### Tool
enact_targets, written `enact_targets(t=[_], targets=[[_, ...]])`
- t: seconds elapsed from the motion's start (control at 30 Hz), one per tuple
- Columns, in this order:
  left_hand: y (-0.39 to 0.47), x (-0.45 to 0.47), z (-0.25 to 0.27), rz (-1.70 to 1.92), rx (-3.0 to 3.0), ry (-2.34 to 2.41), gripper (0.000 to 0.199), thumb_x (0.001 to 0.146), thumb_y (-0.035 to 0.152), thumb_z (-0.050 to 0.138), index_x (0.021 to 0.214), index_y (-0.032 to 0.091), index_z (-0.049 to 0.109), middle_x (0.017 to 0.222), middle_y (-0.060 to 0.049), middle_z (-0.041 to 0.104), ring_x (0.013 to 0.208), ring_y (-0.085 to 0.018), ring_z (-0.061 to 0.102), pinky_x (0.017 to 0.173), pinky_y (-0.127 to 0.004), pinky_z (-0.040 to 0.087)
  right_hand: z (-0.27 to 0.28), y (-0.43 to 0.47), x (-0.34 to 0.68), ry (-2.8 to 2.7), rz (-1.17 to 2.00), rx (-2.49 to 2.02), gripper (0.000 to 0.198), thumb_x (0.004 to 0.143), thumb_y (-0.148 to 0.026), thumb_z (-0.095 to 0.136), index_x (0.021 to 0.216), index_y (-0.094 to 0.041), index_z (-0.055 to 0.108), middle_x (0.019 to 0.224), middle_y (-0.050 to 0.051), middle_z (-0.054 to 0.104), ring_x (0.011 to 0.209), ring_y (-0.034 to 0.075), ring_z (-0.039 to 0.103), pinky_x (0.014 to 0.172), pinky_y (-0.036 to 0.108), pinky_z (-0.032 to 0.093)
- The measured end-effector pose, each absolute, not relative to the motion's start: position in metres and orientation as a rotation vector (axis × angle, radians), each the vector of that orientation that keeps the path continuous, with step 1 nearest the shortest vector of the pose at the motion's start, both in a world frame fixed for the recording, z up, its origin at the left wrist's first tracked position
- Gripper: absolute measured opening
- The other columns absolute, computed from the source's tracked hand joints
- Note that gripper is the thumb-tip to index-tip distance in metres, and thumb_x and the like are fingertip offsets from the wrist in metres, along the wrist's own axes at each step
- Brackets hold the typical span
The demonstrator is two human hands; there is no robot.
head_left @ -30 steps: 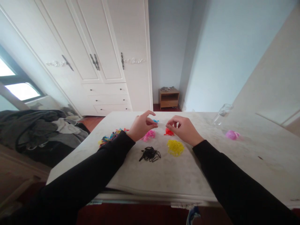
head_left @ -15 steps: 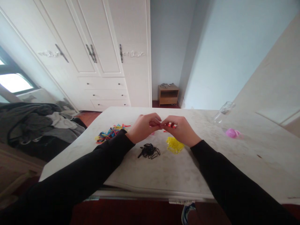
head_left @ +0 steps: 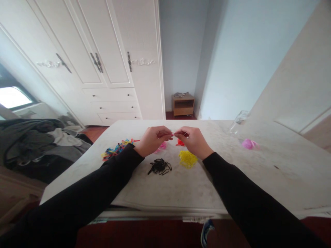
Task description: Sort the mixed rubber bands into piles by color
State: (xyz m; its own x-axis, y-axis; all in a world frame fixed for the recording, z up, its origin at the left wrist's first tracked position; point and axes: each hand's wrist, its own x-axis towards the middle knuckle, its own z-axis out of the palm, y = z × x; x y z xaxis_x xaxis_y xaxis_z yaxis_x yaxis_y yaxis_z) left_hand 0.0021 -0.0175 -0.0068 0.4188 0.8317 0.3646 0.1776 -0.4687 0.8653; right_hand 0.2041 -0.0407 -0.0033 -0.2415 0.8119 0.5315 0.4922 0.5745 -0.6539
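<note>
White surface [head_left: 186, 193]: pink bands [head_left: 162, 146] partly behind left hand [head_left: 151, 138], red bands [head_left: 180, 142] behind right hand [head_left: 193, 139] (both pinched, contents indiscernible).

window [head_left: 13, 97] glare left | soft daylight | faint shadows | edges stretched

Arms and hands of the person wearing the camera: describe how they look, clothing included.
The left sleeve and right sleeve are long, plain black, reaching about the wrists, with no markings visible. The left hand and right hand are bare: no gloves, and no watch or ring can be made out.
</note>
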Motion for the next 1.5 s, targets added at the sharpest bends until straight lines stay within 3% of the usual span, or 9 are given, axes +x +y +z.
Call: enact_targets(t=[0.4,0.77,0.97,1.3,1.5], targets=[[-0.014,-0.001,-0.005,1.042,2.103,0.959,0.015,0.092,0.026,0.063,0.085,0.016,0.071,0.078,-0.006,0.078,0.072,-0.016,0.075,0.068,-0.027,0.059,-0.002,-0.04,0.203,-1.883,0.434,-1.099,0.019,0.092,-0.026,0.064,0.076,-0.016,0.069,0.07,0.003,0.07,0.066,0.015,0.058,0.066,0.03,0.042],[-0.014,-0.001,-0.005,1.062,2.014,0.959,0.011,0.088,0.022,0.066,0.08,0.015,0.067,0.071,-0.006,0.075,0.068,-0.016,0.074,0.066,-0.027,0.06,0.001,-0.034,0.215,-1.759,0.343,-1.137,0.014,0.085,-0.019,0.061,0.071,-0.018,0.063,0.066,0.001,0.064,0.064,0.015,0.056,0.064,0.029,0.041],[-0.009,-0.003,-0.006,1.109,1.957,0.953,0.011,0.086,0.019,0.065,0.077,0.015,0.065,0.068,-0.005,0.073,0.064,-0.016,0.073,0.062,-0.026,0.06,0.005,-0.027,0.237,-1.486,0.293,-1.216,0.012,0.083,-0.025,0.061,0.073,-0.019,0.063,0.068,0.002,0.066,0.063,0.016,0.058,0.064,0.031,0.043],[-0.01,-0.007,-0.003,1.213,1.956,0.916,0.017,0.09,0.03,0.067,0.084,0.015,0.066,0.072,-0.004,0.074,0.064,-0.015,0.074,0.062,-0.024,0.06,-0.002,-0.029,0.228,-1.696,0.416,-1.096,0.013,0.087,-0.026,0.061,0.077,-0.017,0.065,0.071,0.002,0.067,0.066,0.014,0.058,0.065,0.03,0.044],[-0.012,-0.006,-0.006,1.157,2.073,0.846,0.034,0.083,0.032,0.078,0.111,0.014,0.071,0.091,-0.009,0.079,0.071,-0.016,0.075,0.066,-0.027,0.062,-0.002,-0.034,0.222,-1.833,0.541,-1.032,0.017,0.087,-0.03,0.066,0.081,-0.016,0.072,0.075,0.004,0.072,0.069,0.015,0.061,0.065,0.029,0.046]])
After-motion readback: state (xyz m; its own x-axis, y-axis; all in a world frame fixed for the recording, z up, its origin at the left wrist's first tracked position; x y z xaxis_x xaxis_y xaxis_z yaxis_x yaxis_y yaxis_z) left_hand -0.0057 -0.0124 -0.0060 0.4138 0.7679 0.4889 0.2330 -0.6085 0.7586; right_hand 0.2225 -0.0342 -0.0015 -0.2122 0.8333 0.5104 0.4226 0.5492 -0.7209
